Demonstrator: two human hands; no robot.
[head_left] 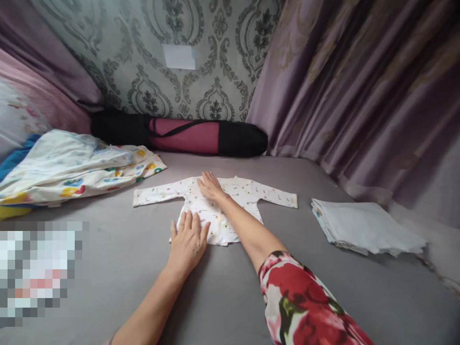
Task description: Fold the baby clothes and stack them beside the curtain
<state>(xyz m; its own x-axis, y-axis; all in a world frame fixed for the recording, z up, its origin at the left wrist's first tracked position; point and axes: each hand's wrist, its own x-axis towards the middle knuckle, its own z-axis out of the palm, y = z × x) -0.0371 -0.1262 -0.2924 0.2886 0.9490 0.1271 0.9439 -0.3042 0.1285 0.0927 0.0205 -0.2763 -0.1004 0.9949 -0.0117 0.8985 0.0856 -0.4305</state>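
A small white baby shirt [219, 218] with a tiny coloured print lies spread flat on the grey sheet, both long sleeves stretched out to the sides. My left hand [189, 239] rests on the shirt's lower left corner, palm down with the fingers spread. Higher up, near the neckline, my right hand [211, 187] lies flat on the cloth with its fingers stretched out. My right forearm crosses the shirt's lower right part and hides some of it. Neither hand grips anything.
A folded stack of white cloths [366, 225] lies at the right. Heaped patterned cloth [89, 167] sits at the left, with a blurred-out patch below it. A black and maroon long bag [187, 135] lies along the wall, and purple curtains [341, 86] hang at both sides.
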